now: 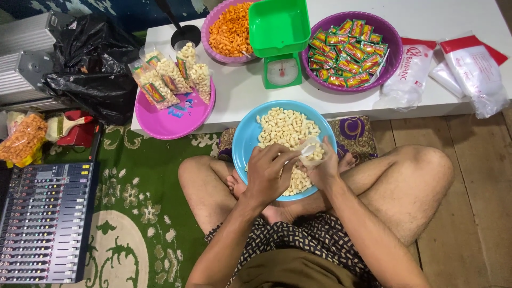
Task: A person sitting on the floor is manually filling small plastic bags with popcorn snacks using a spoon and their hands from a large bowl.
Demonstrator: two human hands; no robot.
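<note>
While the low white table (240, 90) spans the far side with its green kitchen scale (279, 37), the round blue plastic bowl of pale puffed snacks (244, 140) rests on the crossed legs near it; the left hand (269, 173) and right hand (322, 165) together grasp a small clear plastic bag (310, 151) over the bowl's right side

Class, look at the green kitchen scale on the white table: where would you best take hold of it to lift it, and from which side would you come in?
Grip the green kitchen scale by its boxy base, one hand on each flank beside the dial, probably coming from the front table edge. The pan on top is wide and may sit loose. The orange-snack bowl and the sachet bowl crowd its upper sides, so stay low.
</note>
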